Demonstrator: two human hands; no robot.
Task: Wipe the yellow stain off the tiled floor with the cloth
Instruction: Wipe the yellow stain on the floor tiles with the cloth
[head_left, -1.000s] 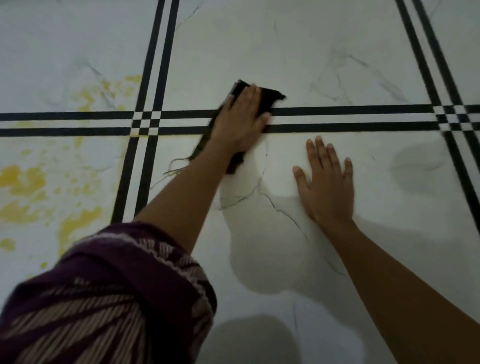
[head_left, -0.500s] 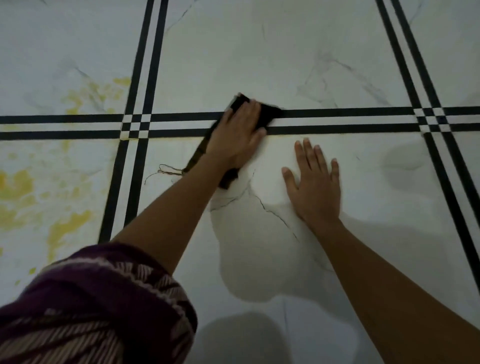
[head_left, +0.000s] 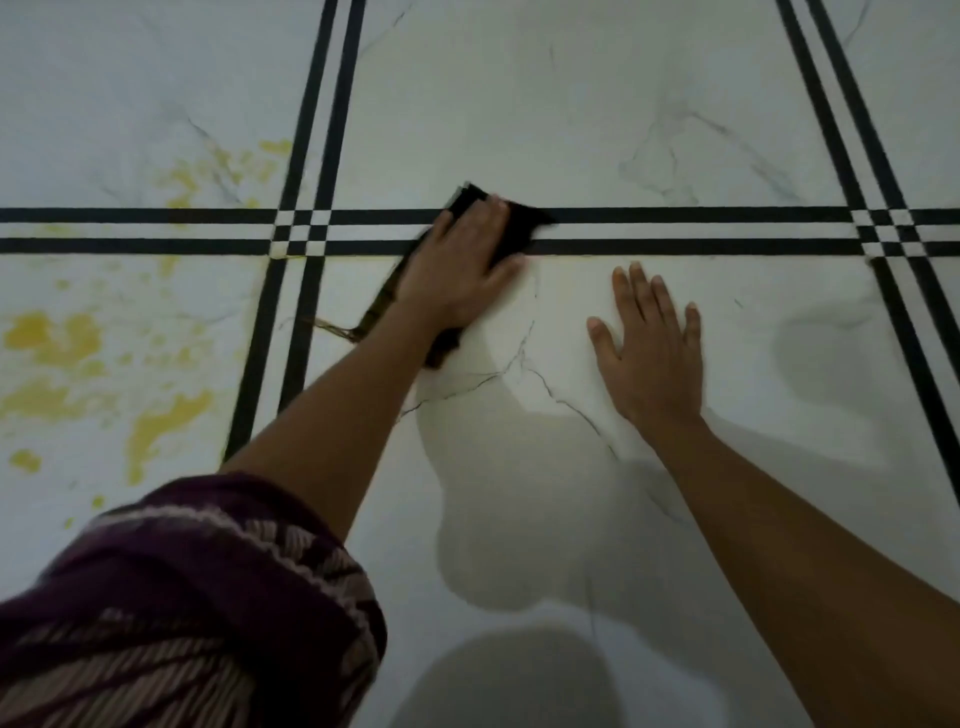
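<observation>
So the yellow stain (head_left: 57, 353) is splattered over the tiles on the left, past the black double lines (head_left: 291, 332), with a fainter patch (head_left: 218, 171) above the crossing. The dark cloth (head_left: 519, 228) is nowhere near it though: it's lying on the horizontal stripes, pinned flat under the left hand (head_left: 457, 275), fingers spread and pressing down, not bunched around it. Right hand (head_left: 649, 353) is just planted open on the tiled floor (head_left: 571, 104), empty, propping the body. Looks mid-wipe on a clean-ish tile; next move needs a long drag left into the yellow.
</observation>
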